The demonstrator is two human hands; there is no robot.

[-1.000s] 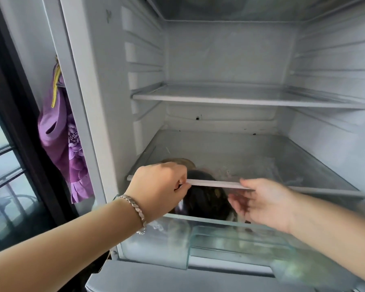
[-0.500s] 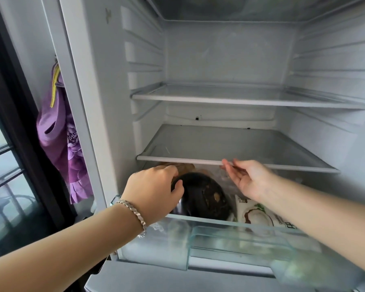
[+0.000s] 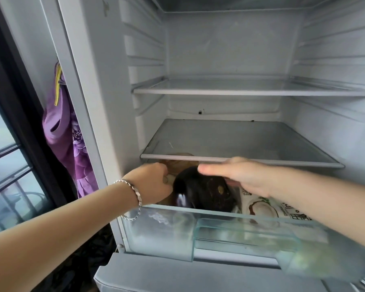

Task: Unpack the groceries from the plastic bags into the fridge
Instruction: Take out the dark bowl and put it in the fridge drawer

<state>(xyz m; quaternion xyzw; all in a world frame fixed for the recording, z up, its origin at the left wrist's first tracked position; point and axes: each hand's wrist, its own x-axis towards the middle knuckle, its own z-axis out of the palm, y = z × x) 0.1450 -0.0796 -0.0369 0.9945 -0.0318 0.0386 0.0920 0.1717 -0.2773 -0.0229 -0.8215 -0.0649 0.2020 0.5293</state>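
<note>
The left hand [image 3: 156,182], a silver bracelet [image 3: 133,199] at its wrist, is curled into a loose fist at the left end of the crisper drawer [image 3: 240,232]; whether its fingers grip anything cannot be told. Just beside its knuckles, on the right, lies a dark round eggplant [image 3: 198,190], touching or nearly so. The right hand [image 3: 240,175] reaches in above the eggplant, fingers extended and pointing left, holding nothing, just under the front edge of the lower glass shelf [image 3: 240,142]. Right of the eggplant a coconut-printed packet [image 3: 261,207] rests in the drawer. Above, the upper shelf [image 3: 240,87] spans the fridge [image 3: 114,102].
</note>
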